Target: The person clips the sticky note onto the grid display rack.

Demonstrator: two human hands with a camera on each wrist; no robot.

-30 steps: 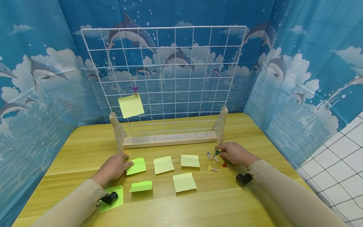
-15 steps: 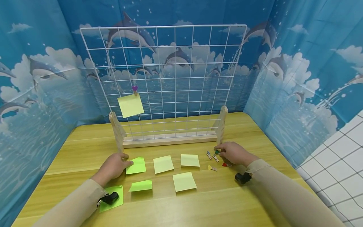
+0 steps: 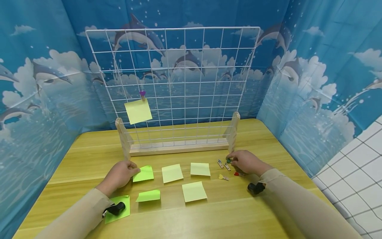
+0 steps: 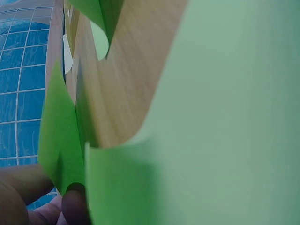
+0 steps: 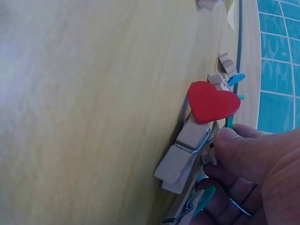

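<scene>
My left hand (image 3: 120, 174) pinches the left edge of a bright green sticky note (image 3: 144, 174) between thumb and fingers. In the left wrist view that note (image 4: 61, 136) stands tilted, beside a larger, nearer green note (image 4: 220, 108). On the right, my right hand (image 3: 248, 162) pinches a small wooden clothespin with a green heart (image 3: 228, 161). Seen from the right wrist, another green-heart clothespin (image 5: 204, 199) is by the curled lower fingers. A red-heart clothespin (image 5: 213, 103) lies just beside the thumb. Blue clothespins (image 3: 220, 163) and a yellow-heart clothespin (image 3: 223, 177) lie nearby.
A white wire grid (image 3: 185, 83) stands on a wooden base (image 3: 179, 147) at the back. A pale yellow note (image 3: 138, 111) hangs there from a purple-heart clothespin (image 3: 143, 94). Several more notes (image 3: 194, 191) lie on the wooden table (image 3: 221, 212). Dolphin curtains (image 3: 53, 79) surround it.
The left fingers have shifted slightly at the green note's edge. Otherwise both hands stay nearly in place.
</scene>
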